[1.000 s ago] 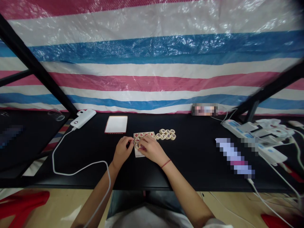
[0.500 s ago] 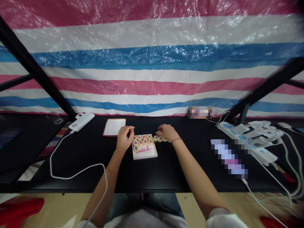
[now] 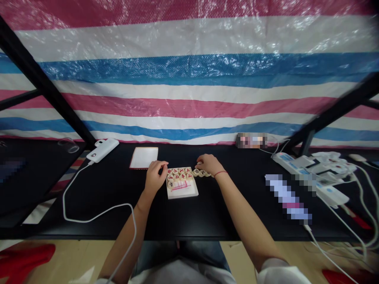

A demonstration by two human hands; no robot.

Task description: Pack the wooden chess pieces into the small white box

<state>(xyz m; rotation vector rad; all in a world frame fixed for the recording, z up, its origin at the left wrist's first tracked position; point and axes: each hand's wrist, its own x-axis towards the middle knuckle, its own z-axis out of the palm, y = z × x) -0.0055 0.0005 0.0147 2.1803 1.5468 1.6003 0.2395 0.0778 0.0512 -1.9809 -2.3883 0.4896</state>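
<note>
A shallow white box [image 3: 191, 191] lies on the black table with rows of round xiangqi pieces [image 3: 177, 176] in it, mostly red-marked. One black-marked piece [image 3: 171, 184] sits at the left of the front row. My left hand [image 3: 156, 173] hovers at the box's left side, thumb and forefinger apart, holding nothing visible. To the right of the box, my right hand [image 3: 209, 163] is bent over loose black-marked pieces [image 3: 202, 172], its fingers closed at the tips on a pale xiangqi piece, mostly hidden. The hand covers some of the loose pieces.
The box lid [image 3: 144, 158] lies behind my left hand. A white power bank [image 3: 103, 150] with a cable [image 3: 97, 219] is at the left; the cable crosses my left forearm. Power strips [image 3: 308, 177] and a blurred-out phone-like item [image 3: 288, 199] lie at the right.
Both hands stay in nearly the same places. The right fingers have shifted slightly over the loose pieces, and the whole view has moved a little. The pieces in the box look the same.
</note>
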